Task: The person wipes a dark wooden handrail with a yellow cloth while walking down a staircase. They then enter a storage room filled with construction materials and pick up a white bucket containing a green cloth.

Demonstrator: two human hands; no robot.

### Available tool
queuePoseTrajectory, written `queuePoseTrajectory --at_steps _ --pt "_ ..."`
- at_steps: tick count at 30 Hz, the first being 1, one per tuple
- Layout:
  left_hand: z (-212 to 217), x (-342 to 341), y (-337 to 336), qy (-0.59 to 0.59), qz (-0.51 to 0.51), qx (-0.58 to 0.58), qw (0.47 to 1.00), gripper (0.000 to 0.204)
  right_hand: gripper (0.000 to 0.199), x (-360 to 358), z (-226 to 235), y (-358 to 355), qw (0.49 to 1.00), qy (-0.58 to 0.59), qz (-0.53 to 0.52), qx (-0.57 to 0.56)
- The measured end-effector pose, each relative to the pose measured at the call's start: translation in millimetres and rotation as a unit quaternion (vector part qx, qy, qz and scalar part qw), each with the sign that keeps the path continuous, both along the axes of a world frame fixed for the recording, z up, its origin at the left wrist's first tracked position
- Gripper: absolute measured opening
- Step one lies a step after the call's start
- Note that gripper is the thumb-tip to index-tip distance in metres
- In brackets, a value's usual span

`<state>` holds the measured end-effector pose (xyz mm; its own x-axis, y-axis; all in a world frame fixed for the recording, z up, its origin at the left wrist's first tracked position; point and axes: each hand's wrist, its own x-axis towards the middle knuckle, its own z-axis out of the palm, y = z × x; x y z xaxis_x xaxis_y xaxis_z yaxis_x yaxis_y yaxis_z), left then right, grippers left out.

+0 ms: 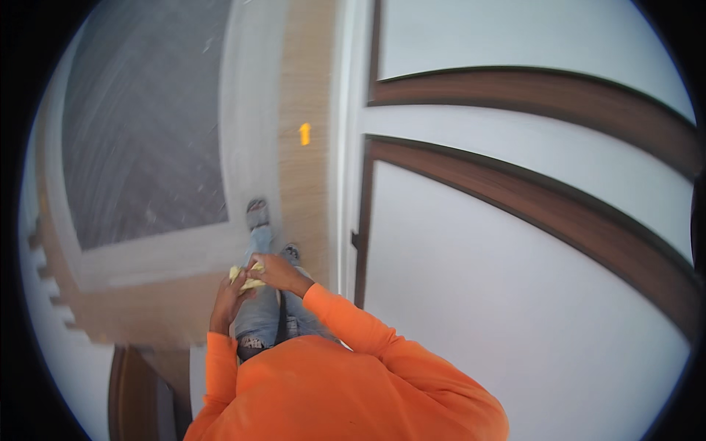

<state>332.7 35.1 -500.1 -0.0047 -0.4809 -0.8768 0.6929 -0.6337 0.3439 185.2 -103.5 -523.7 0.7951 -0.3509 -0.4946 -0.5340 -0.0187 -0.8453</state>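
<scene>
A small crumpled pale yellow cloth [254,284] is held between my two hands, in front of my legs. My left hand [229,295] has its fingers closed around the cloth's left side. From the right, my right hand [273,272] grips its upper part, with the fingertips close to those of the left. The fingers cover much of the cloth, so its full shape is hidden. Both forearms are in orange sleeves.
Beneath me lies a floor with a dark grey panel [147,132], a pale border and a tan strip bearing a yellow arrow [305,134]. Along the right runs a white wall [471,242] with brown rails [515,187]. A brown curved wooden piece [129,389] stands at the lower left.
</scene>
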Motion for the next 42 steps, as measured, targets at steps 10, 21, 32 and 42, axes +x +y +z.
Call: queuePoseTrajectory --at_steps 10,21,32,42 --pt "75.1 53.3 -129.2 0.003 0.157 -0.151 0.976 0.043 0.022 -48.6 220.1 -99.9 0.948 0.012 -0.317 0.006" --pt "92.5 243.5 -383.2 0.070 0.029 -0.195 0.978 0.018 0.028 -80.5 463.5 -226.4 0.857 -0.144 -0.476 -0.136" --pt "110.1 317.6 -426.2 -0.191 -0.240 -0.085 0.948 0.018 0.016 33.2 546.6 -285.9 0.713 -0.237 -0.590 -0.296" --pt "130.2 475.6 -421.9 -0.284 -0.329 -0.015 0.901 0.020 0.018 92.9 647.0 -280.2 0.442 -0.192 -0.781 -0.397"
